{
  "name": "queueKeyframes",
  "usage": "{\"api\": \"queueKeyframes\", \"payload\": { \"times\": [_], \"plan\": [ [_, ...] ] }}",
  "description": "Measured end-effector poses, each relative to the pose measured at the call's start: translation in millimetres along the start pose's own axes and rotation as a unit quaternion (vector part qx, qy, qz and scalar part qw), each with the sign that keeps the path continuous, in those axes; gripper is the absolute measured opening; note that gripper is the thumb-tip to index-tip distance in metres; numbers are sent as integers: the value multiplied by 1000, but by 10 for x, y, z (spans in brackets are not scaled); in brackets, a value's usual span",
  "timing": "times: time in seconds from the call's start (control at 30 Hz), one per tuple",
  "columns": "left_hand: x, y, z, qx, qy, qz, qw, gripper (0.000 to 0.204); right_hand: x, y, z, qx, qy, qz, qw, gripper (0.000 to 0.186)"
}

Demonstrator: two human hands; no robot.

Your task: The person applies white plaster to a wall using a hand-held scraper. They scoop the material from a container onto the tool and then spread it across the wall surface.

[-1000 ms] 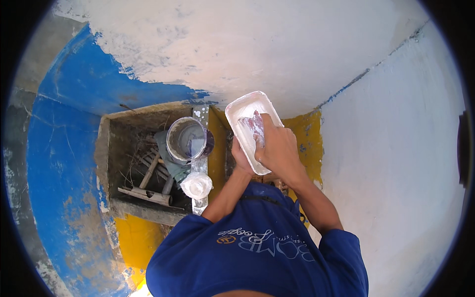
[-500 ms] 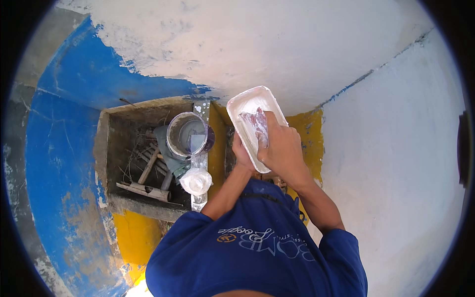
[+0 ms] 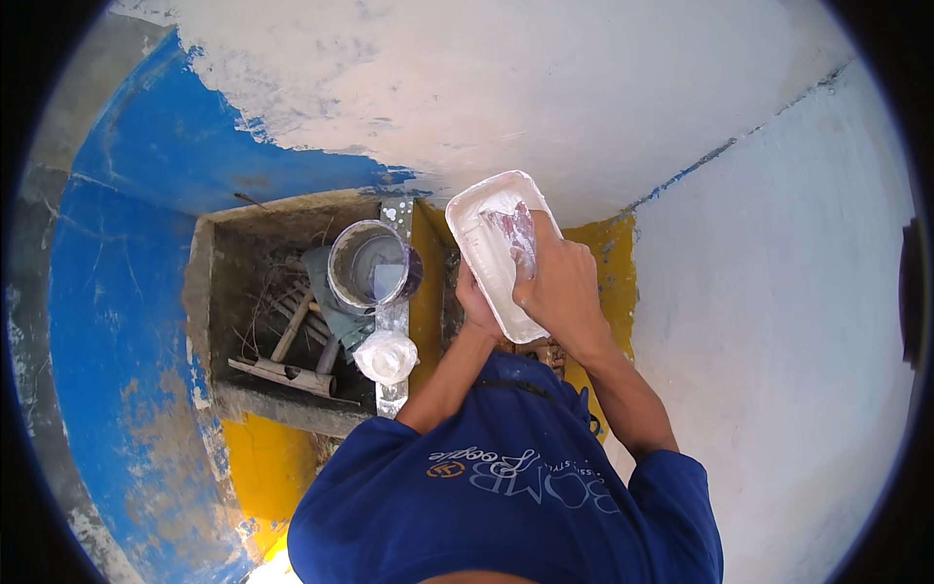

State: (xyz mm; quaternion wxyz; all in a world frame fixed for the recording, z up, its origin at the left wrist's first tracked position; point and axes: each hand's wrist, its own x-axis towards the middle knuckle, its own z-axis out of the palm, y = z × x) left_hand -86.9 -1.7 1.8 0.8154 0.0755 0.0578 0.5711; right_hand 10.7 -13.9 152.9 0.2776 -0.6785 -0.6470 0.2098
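My left hand (image 3: 476,300) grips a white rectangular tray (image 3: 492,261) by its near left side, the fingers partly hidden beneath it. White paste coats the inside of the tray. Reaching over the tray's right edge, my right hand (image 3: 564,292) is closed on a putty spreader (image 3: 518,234). The spreader is dark reddish and smeared with white, and its blade lies in the paste near the middle of the tray. Its handle end is hidden by my fingers.
Left of the tray, a paint-stained plank (image 3: 392,391) carries a bucket (image 3: 342,261) of greyish water and an open white bag (image 3: 386,357). A concrete box (image 3: 199,282) holds sticks and bamboo pieces. A partly whitened wall (image 3: 545,88) rises ahead; another white wall (image 3: 769,321) stands right.
My right hand and the spreader have shifted slightly right and turned a little within the tray. The paste's surface has altered. My left hand keeps its hold on the tray.
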Motion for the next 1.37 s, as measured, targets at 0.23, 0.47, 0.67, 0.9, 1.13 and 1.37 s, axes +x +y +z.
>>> {"api": "queueKeyframes", "payload": {
  "times": [0.23, 0.47, 0.67, 0.9, 1.13, 1.37],
  "plan": [
    [4, 28, -34, -45, -63, -20, 997, 59, 11, 1, 140, -18, 14, -12, 1000, 41],
    [-44, 49, 128, 80, 58, 11, 995, 62, 7, -73, 33, -7, -2, 15, 1000, 54],
    [-40, -23, -51, -34, -62, 23, 997, 69, -8, -148, -210, -13, 52, -15, 998, 54],
    [-131, 15, 4, 46, 65, 13, 997, 68, -57, 39, 87, -112, -17, -43, 993, 35],
    [-104, 159, -372, -88, -122, -43, 988, 57, -18, -66, 144, -68, -58, -24, 996, 39],
    [-166, 158, -54, 27, -18, -10, 999, 69, -50, -205, 183, -29, -43, -31, 998, 42]
  ]
}}
